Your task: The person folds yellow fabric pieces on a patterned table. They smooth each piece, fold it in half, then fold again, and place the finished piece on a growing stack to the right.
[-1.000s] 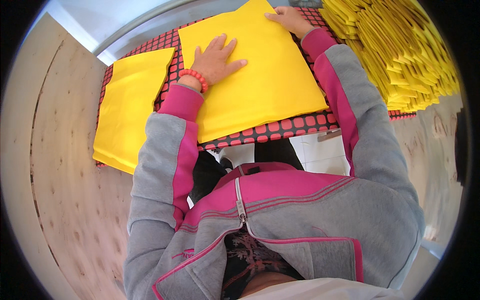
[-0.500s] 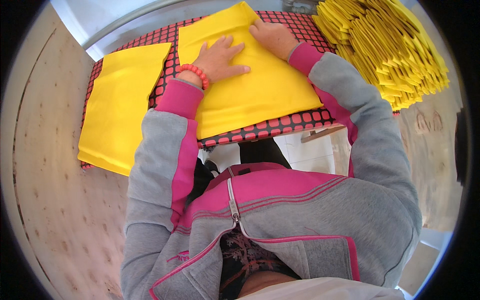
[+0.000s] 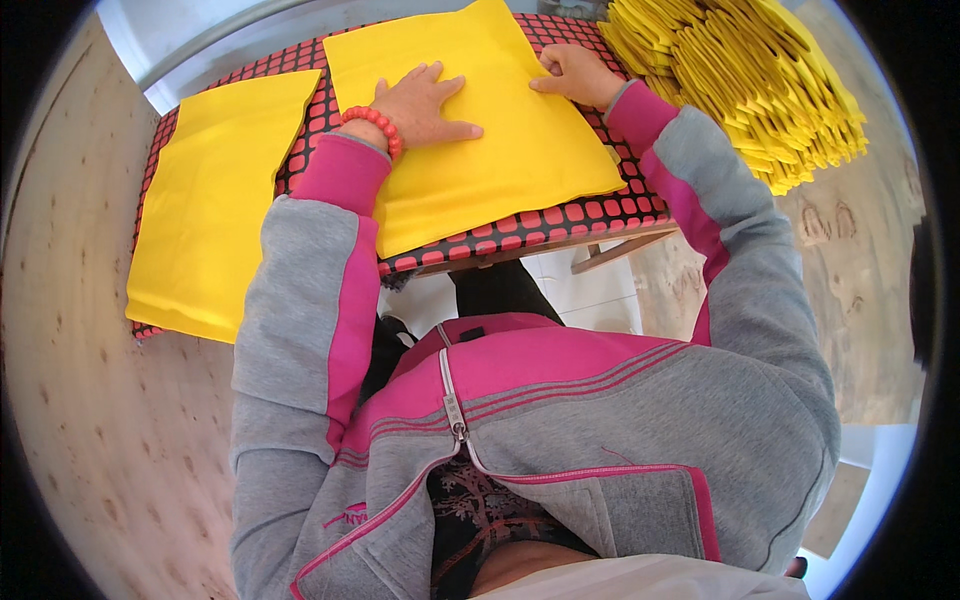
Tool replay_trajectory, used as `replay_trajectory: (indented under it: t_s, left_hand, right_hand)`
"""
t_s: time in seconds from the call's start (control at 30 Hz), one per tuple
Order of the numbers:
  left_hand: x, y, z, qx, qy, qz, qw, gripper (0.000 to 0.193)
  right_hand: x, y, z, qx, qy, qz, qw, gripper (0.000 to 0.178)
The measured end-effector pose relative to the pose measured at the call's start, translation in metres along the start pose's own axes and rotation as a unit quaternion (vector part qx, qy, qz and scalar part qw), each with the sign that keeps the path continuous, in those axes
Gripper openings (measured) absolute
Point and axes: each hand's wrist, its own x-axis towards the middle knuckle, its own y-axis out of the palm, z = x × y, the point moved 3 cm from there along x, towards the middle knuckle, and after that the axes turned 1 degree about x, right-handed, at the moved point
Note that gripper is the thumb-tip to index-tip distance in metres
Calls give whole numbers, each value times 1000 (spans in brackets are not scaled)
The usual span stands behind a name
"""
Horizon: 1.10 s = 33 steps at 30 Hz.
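Observation:
A flat yellow fabric piece (image 3: 480,185) lies before me on a table with a red-and-black patterned cover. My left hand (image 3: 420,105), a red bead bracelet at its wrist, rests palm down on it with the fingers spread. At the fabric's right edge, my right hand (image 3: 572,75) is closed, its thumb and curled fingers pinching that edge. To the left, a second yellow fabric piece (image 3: 215,200) lies flat, apart from both hands.
A thick pile of folded yellow fabric pieces (image 3: 740,90) stands at the far right. The patterned table cover (image 3: 520,230) shows between and around the fabrics. A wooden board surface (image 3: 100,400) spans the left side; a pale rail (image 3: 210,45) runs behind the table.
My right hand has slid along the fabric's right edge, toward me and to the right. My left hand stays flat on the fabric. The whole view has shifted slightly.

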Motion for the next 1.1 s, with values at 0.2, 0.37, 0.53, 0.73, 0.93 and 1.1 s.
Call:
replay_trajectory:
  t_s: [0.2, 0.37, 0.53, 0.73, 0.93, 1.1]
  left_hand:
    - [-7, -11, 0, -17, 29, 18, 999, 94]
    - [-9, -17, -1, -46, 24, 27, 998, 94]
    - [-8, -18, 1, -53, 30, 27, 998, 93]
    - [-3, -12, 7, -33, 19, -12, 999, 90]
    - [-3, -9, 7, 21, -2, -55, 998, 88]
    - [-1, -11, 11, 13, -15, -15, 1000, 88]
  right_hand:
    - [-8, 9, 56, -331, -25, -75, 940, 21]
    - [17, -5, -24, 267, 274, 115, 917, 33]
    - [66, 23, -82, 550, 361, 70, 750, 30]
    - [88, 14, -50, 87, 167, 43, 981, 17]
    - [66, 32, 6, -291, -165, -153, 930, 19]
    - [70, 20, -63, 283, 221, -25, 933, 20]
